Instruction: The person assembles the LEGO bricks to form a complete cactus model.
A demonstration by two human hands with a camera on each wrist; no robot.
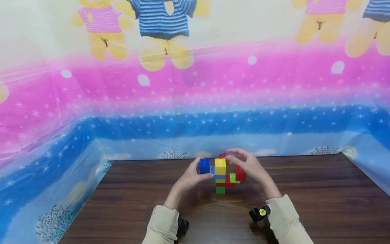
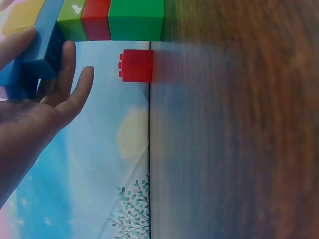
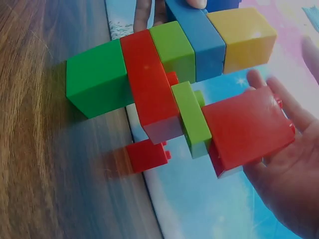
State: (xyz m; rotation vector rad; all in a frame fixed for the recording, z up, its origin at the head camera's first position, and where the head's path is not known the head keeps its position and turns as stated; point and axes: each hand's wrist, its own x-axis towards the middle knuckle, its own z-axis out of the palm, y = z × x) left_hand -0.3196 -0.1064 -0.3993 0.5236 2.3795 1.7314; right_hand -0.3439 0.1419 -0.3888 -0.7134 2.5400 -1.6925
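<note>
A tower of toy building bricks stands on the table: a green brick (image 3: 97, 79) at the bottom, then red, lime and light blue ones, and a yellow brick (image 1: 220, 166) on top. To the left, a dark blue brick (image 1: 204, 166) sits on the light blue brick (image 3: 203, 47). My left hand (image 1: 189, 177) grips this side, thumb on the light blue brick. A lower arm on the right carries a thin lime brick (image 3: 190, 117) and a big red brick (image 3: 249, 127). Spread fingers of my right hand (image 1: 248, 166) are beside and behind that red brick.
Behind the tower, a small red brick (image 2: 137, 65) stands apart near the table's back edge. The dark wooden table (image 1: 137, 203) meets a printed cloth (image 1: 182, 125) at the back and sides. A black wrist device (image 1: 259, 213) is at the right cuff.
</note>
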